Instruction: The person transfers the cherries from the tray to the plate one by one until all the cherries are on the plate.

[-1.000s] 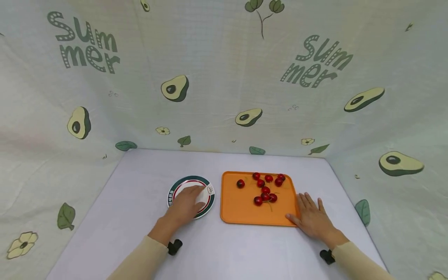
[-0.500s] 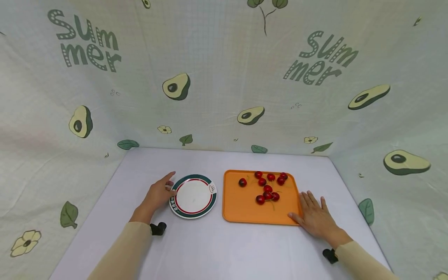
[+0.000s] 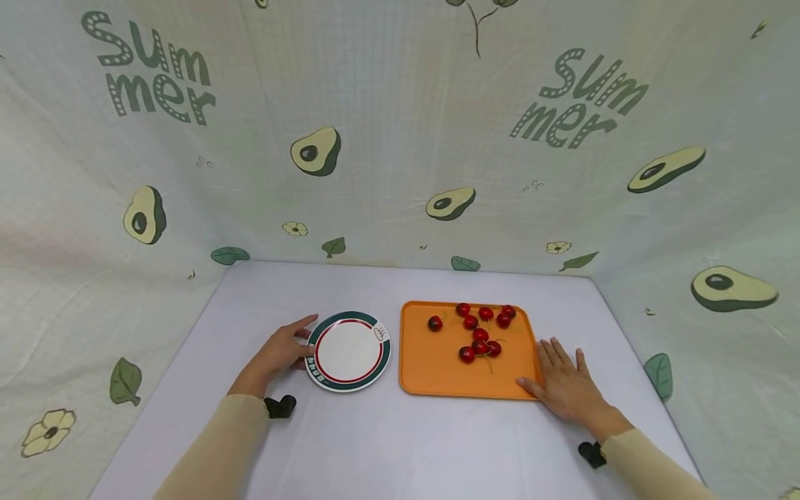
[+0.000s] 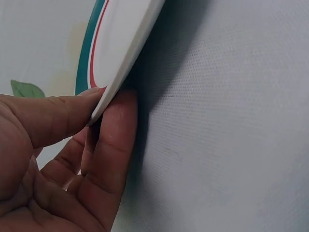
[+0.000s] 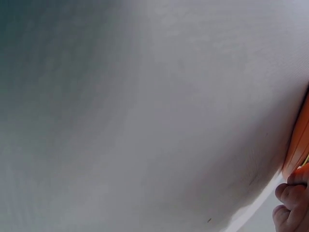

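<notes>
A person's left hand (image 3: 284,351) pinched the near-left rim of a round white plate (image 3: 348,352) banded in green and red, which lay on a white-covered tabletop (image 3: 387,444) just to the left of an orange tray (image 3: 431,378) scattered with cherries (image 3: 480,335). The left wrist view showed the thumb (image 4: 63,113) over the rim and a finger beneath it, with shadow under the raised lip; whether the plate's far side touched the tabletop could not be told. The right hand (image 3: 565,382) rested with fingers extended along the tray's right edge, its thumb at the near-right corner; the right wrist view caught only a little of it. By appearances, the one-sided pinch called for a firm hold, thumb and finger squarely opposed and set well in from the lip, since a plate held that way could easily tip or swivel. A light right hand seemed wise, as a hard push at the corner could have jolted the tray and set cherries rolling.
</notes>
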Demonstrator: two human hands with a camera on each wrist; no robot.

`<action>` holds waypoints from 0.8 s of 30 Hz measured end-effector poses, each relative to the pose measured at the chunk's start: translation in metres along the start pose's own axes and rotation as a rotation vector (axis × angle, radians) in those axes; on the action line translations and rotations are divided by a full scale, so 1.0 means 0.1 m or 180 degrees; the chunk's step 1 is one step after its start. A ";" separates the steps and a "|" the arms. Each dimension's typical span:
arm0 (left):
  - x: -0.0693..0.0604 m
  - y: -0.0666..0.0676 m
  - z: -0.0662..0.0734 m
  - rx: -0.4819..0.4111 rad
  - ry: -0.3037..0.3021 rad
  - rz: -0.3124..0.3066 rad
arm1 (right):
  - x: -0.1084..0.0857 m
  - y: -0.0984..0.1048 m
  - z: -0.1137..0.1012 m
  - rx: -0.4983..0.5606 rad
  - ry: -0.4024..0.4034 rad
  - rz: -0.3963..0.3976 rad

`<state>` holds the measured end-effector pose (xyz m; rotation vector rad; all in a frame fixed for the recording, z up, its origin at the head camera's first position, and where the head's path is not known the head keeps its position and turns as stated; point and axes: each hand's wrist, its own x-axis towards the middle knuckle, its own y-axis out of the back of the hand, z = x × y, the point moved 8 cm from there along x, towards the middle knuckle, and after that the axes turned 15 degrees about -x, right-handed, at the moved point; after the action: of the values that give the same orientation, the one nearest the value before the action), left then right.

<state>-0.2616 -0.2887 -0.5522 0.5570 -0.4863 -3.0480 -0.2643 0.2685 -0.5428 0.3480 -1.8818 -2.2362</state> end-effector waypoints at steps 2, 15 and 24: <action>-0.02 -0.02 -0.01 -0.0127 0.0018 -0.0042 | 0.00 0.00 0.01 0.0012 0.0009 0.0009; -0.04 -0.02 0.00 -0.0190 0.0088 -0.0081 | 0.02 -0.02 0.00 -0.0028 0.0003 -0.0031; -0.01 -0.03 -0.03 -0.0285 0.0094 -0.0127 | 0.03 -0.04 0.01 -0.0023 0.0010 -0.0062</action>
<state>-0.2592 -0.2867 -0.5556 0.6144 -0.3400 -3.0757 -0.2672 0.2697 -0.5464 0.3702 -1.8760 -2.2531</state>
